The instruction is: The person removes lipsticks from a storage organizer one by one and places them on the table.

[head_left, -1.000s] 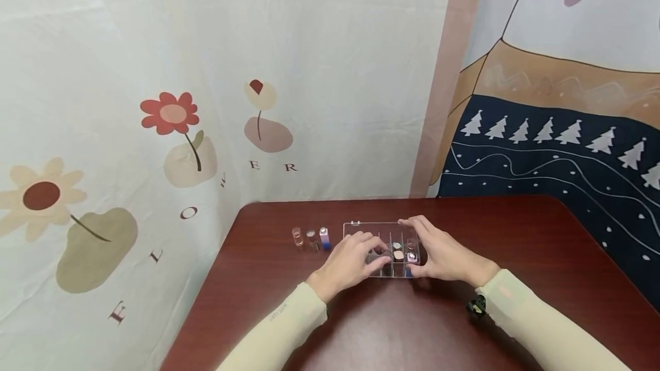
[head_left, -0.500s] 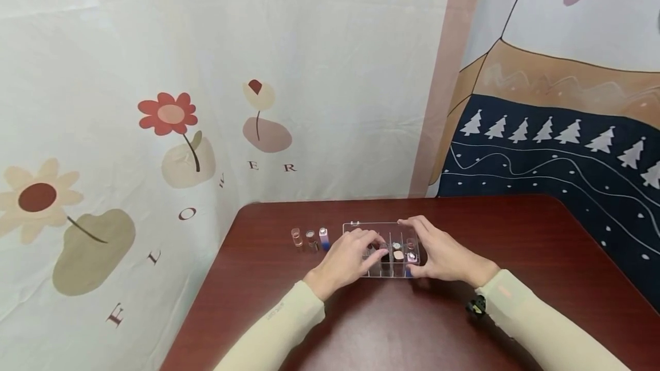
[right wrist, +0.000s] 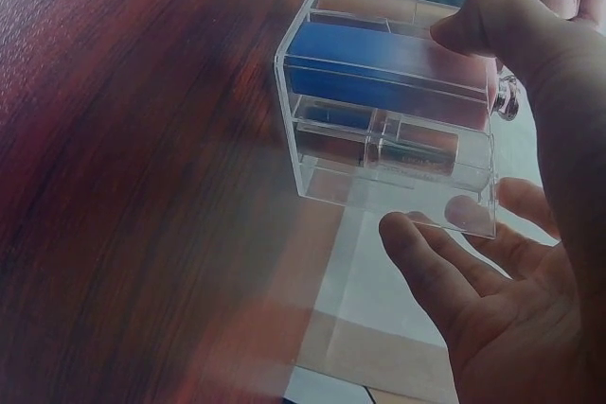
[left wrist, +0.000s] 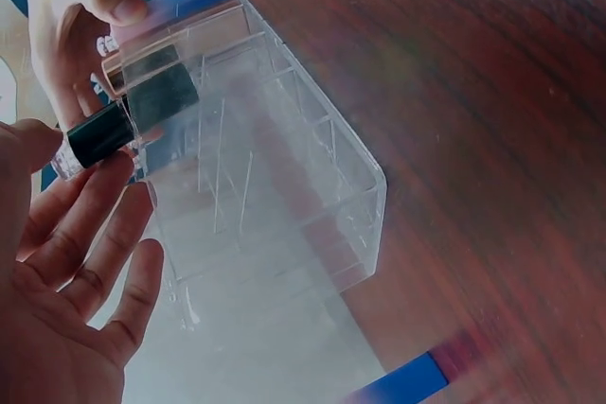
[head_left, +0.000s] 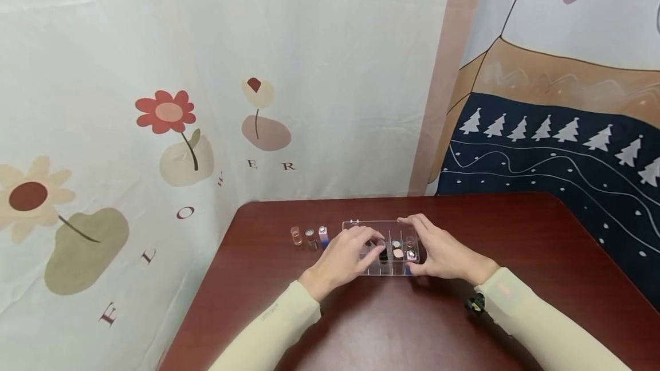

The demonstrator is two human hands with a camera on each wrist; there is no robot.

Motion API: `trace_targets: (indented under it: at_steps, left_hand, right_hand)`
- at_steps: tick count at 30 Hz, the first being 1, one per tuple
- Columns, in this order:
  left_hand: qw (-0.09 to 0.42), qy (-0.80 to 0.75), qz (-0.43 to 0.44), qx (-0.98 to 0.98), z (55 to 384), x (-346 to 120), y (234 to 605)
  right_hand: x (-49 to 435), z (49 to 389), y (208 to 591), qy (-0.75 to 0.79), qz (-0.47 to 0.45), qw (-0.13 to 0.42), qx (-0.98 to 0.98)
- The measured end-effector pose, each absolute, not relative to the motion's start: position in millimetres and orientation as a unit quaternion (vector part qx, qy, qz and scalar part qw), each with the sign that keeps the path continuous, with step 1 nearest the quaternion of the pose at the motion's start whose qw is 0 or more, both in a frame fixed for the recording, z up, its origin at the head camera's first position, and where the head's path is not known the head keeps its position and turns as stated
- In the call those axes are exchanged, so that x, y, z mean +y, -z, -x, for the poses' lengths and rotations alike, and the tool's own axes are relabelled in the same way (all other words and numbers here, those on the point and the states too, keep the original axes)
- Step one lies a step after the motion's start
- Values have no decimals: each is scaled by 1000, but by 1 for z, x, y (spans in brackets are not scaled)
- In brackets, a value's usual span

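A clear divided organizer box (head_left: 373, 268) stands on the table. My left hand (head_left: 344, 256) is over its middle, pinching the clear end of a dark lipstick tube (left wrist: 102, 134) between thumb and fingers. The tube's lower part shows through the box wall, inside a front compartment. My right hand (head_left: 440, 251) grips the right end of the box, thumb on the front and fingers on the far side. Beneath that thumb sits a blue and pink lipstick tube (right wrist: 379, 59) in the end compartment. Behind it in the box lies a clear-capped tube (right wrist: 417, 153). A beige-topped tube (head_left: 398, 253) fills the neighbouring compartment.
Left of the box, three small tubes stand in a row on the table (head_left: 412, 325): an amber clear one (head_left: 296, 236), a dark one with a silvery top (head_left: 311, 239) and a pink and blue one (head_left: 323, 236). Printed curtains (head_left: 335, 102) hang behind the table.
My left hand has shifted slightly left and back from the compartments, showing more of the dark lipstick tube in the box. The right hand keeps its grip on the box end.
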State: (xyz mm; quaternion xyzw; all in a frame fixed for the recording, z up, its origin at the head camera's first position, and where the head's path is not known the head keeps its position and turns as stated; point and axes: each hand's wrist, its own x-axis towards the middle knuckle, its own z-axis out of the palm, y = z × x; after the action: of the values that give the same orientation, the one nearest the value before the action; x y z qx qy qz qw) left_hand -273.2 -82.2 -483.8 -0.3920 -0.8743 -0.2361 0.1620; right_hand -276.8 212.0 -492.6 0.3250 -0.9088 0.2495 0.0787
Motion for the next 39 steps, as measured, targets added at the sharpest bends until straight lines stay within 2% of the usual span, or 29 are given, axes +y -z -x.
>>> trace_targets:
  at_steps: [15,29,39]
  left_hand:
    - [201,238,398,-863,272,-94,476]
    - [257,244,400,-845,268,-104,472]
    - [284,264,403,-829,266,-109,469]
  right_hand:
    - [211,278,493,-250,-319,73,-911]
    - [211,277,494,-246,-333,101,-905]
    - [212,278,494,-248,-328,86,-908]
